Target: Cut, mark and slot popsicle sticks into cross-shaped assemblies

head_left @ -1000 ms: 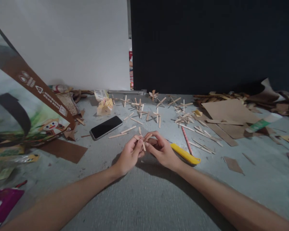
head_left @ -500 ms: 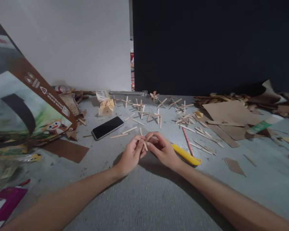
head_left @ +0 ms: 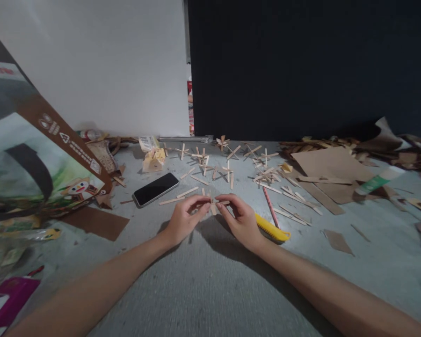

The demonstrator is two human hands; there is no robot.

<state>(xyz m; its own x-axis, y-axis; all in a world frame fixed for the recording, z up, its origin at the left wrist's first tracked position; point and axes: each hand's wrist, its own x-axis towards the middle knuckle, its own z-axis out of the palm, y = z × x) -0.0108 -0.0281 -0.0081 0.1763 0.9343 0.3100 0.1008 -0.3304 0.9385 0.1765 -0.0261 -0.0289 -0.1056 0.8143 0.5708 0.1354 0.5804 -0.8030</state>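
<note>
The left hand [head_left: 184,217] and right hand [head_left: 242,222] grip a stick cross [head_left: 214,209] between their fingertips. A knife [head_left: 272,228] lies beside the right, a phone [head_left: 156,189] near the left.

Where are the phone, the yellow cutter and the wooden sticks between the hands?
Phone [head_left: 156,189]: head view, middle of its dark screen.
Yellow cutter [head_left: 271,228]: head view, on its handle.
Wooden sticks [head_left: 214,209]: head view, on one stick's end.

The held stick piece [head_left: 214,208] is pale, matt wood. The grey counter [head_left: 210,290] looks finely grained; the phone [head_left: 156,189] has a smooth, glossy screen, the yellow cutter [head_left: 272,228] ribbed plastic, the cardboard [head_left: 331,164] dull brown.
</note>
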